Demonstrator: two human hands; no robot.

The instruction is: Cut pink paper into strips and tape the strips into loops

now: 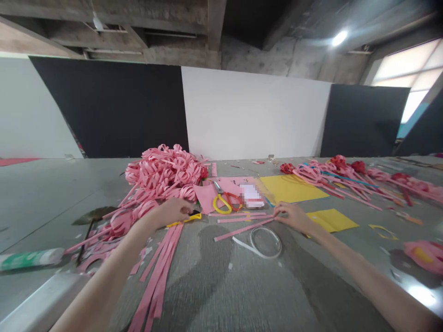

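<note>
My left hand (176, 212) is closed, its fingertips on a yellow utility knife (188, 217) with a black part on top. Under that knife, a fan of long pink paper strips (162, 267) runs toward me over the floor. With its fingertips, my right hand (290, 216) pinches the far end of one narrow pink strip (244, 229). A few more short strips (238, 220) lie just beyond it. In front of my right hand rests a roll of white tape (247, 248), a length of it unwound. Scissors (221, 203) with yellow and red handles lie on pink paper (204, 196).
A big heap of looped pink paper (166, 173) stands at the left. Yellow sheets (294, 188) and pink-and-red paper flowers (341, 173) lie to the right. A phone-like item (251, 196), partly blurred, sits mid-floor. At the lower left are a green-and-white tube (32, 259) and a pale box (44, 299).
</note>
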